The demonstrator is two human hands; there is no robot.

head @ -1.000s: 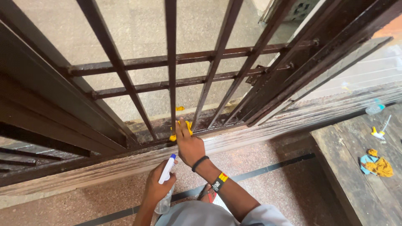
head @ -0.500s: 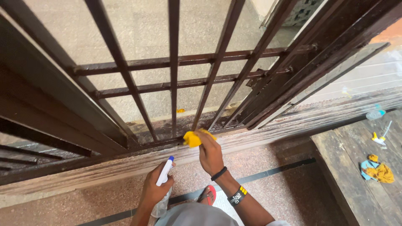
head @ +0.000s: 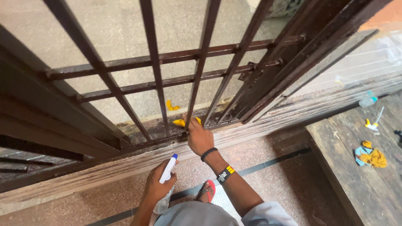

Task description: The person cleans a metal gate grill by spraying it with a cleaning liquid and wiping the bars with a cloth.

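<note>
We see the right hand (head: 200, 139) pressing a yellow cloth (head: 182, 122) onto the window sill (head: 259, 125), the cloth under its fingertips; below and left of it, the left hand (head: 157, 187) is closed around a spray bottle (head: 166, 184)

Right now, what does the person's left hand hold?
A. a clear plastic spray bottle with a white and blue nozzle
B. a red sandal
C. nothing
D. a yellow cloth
A: the left hand grips the clear plastic spray bottle, while the right hand presses the yellow cloth at the dark metal grille.
</note>
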